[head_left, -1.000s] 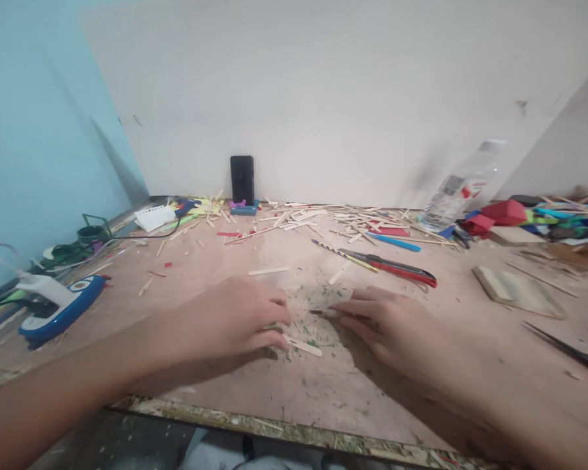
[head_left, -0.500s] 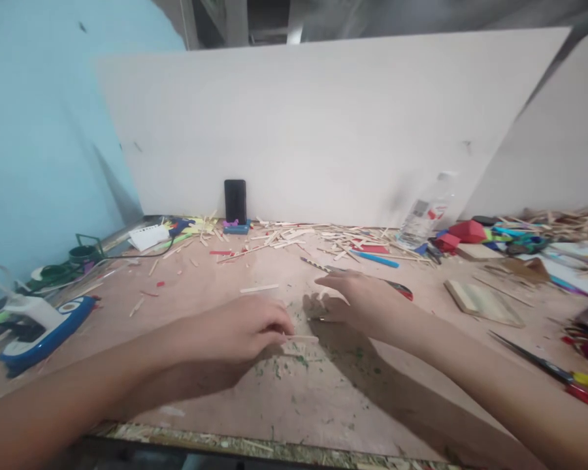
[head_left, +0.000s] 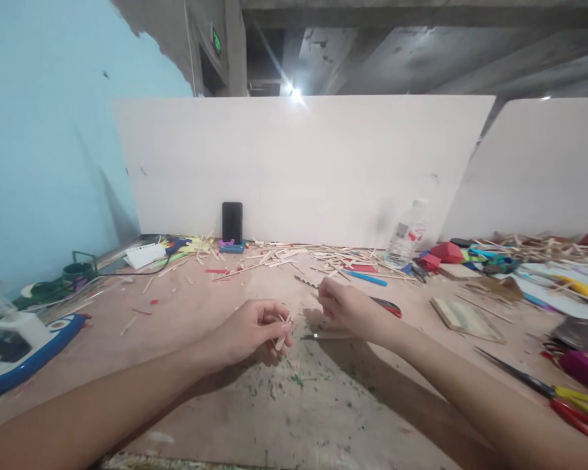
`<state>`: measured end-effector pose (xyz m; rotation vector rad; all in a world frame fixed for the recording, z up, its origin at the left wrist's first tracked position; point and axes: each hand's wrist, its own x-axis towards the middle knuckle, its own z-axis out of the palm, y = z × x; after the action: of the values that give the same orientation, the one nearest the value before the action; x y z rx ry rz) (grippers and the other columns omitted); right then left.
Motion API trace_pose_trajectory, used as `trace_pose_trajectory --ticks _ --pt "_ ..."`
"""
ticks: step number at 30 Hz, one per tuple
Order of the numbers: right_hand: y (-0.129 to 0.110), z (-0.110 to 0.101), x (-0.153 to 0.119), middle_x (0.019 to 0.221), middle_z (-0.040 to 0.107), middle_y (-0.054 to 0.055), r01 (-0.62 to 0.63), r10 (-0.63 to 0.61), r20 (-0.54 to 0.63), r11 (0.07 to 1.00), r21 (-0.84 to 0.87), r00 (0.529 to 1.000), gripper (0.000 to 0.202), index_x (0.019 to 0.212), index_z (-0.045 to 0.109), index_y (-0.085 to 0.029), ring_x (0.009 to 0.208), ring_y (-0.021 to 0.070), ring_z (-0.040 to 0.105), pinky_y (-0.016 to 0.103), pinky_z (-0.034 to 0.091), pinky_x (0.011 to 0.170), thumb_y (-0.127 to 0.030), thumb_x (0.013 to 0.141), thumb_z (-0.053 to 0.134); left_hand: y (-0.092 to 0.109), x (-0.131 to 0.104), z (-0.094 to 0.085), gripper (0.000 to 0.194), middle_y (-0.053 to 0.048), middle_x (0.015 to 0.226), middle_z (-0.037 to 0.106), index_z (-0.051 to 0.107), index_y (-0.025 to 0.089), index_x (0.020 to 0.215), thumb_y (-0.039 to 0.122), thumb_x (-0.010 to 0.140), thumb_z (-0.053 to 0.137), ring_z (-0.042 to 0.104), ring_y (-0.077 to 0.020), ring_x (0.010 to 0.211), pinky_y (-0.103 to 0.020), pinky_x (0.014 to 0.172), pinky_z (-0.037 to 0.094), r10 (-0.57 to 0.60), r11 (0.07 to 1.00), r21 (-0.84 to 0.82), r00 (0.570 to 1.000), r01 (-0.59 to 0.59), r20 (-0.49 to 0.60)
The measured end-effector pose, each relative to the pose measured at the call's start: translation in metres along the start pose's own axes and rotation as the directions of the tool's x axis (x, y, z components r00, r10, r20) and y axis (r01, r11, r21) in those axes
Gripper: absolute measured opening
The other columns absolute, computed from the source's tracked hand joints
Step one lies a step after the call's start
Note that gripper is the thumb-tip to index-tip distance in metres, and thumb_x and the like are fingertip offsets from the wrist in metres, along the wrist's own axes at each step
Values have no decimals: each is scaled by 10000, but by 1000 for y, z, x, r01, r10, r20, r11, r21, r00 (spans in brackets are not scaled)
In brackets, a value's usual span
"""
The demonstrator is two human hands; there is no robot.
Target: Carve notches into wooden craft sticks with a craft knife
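Note:
My left hand (head_left: pixel 262 326) is closed around short pale wooden sticks (head_left: pixel 280 341), which cross at its fingertips above the table. To its right, my right hand (head_left: pixel 340 303) is closed, fingers curled down; a pale tip shows at its fingertips, but what it pinches is mostly hidden. Just beyond these fingers lies a patterned pencil (head_left: pixel 304 281). Under the same hand rests a thin tool with a metal tip (head_left: pixel 311 337), partly covered. Behind the wrist, a red and black handle (head_left: pixel 389 307) sticks out.
Green shavings (head_left: pixel 294 378) dot the wooden table (head_left: pixel 196 405). Loose sticks (head_left: pixel 284 254) lie along the back, near a phone (head_left: pixel 232 223) and a plastic bottle (head_left: pixel 408 235). Scissors (head_left: pixel 543 388) and a wood block (head_left: pixel 468 320) are at right, a blue power strip (head_left: pixel 34 356) at left.
The view has tilted up. My left hand has raised its stick off the table and now shows crossed sticks. The stick beyond it is gone from the table. My right hand has curled its fingers shut.

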<state>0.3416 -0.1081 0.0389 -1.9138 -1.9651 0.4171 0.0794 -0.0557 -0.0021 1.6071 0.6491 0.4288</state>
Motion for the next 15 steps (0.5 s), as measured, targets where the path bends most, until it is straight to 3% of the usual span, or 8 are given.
trace_pose_trajectory --ticks 4,7,11,15 --pt "-16 0 -10 1225 733 87 3 -7 16 965 263 1000 379 1332 672 -178 975 211 740 410 653 832 -444 1062 685 -2 2 -6 374 -83 1198 719 656 160 1332 423 1068 688 727 -196 972 -382 846 660 25 999 -43 997 -28 -71" --pt "-27 6 -18 1169 738 74 30 -32 -1 936 351 999 371 1299 680 -175 927 197 733 395 645 811 -466 1068 669 -8 8 -11 366 -89 1239 713 662 160 1328 400 1055 710 726 -212 1028 -409 894 658 61 996 -55 991 -68 -118" --pt "-35 21 -27 1007 734 35 91 -85 -35 945 315 996 345 1119 715 -169 852 183 709 385 618 799 -504 1058 667 -21 16 -3 338 -68 1148 721 668 154 1291 402 1063 699 720 -179 927 -357 815 654 114 992 -32 981 -121 -157" --pt "-27 31 -29 813 720 4 143 -133 -58 960 239 989 351 903 732 -228 813 223 726 351 598 723 -569 988 723 -35 37 -2 299 -35 1027 725 681 146 1234 386 1059 710 707 -151 826 -329 772 644 160 986 63 978 -152 -133"
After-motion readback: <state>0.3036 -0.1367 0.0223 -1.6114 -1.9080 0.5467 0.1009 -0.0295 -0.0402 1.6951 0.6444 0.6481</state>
